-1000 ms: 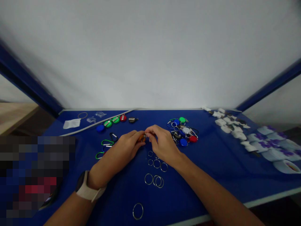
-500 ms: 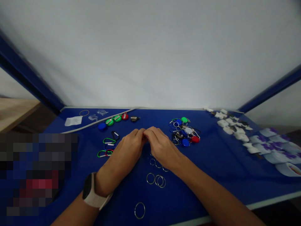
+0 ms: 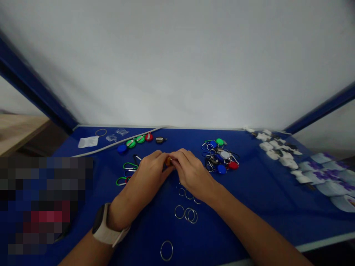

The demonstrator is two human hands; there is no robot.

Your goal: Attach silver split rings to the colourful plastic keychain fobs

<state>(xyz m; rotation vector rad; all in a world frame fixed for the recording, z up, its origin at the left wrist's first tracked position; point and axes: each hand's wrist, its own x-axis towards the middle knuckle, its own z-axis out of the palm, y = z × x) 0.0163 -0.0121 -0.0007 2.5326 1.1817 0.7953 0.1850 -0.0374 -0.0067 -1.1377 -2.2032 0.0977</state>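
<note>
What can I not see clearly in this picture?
Head view:
- orange piece: mostly covered by the fingertips of the left hand, which pinches it; shape unclear.
- right hand: what it pinches is hidden by its own fingers.
- pixelated patch: contents masked.
- white items: cut by the right edge, blurred.
</note>
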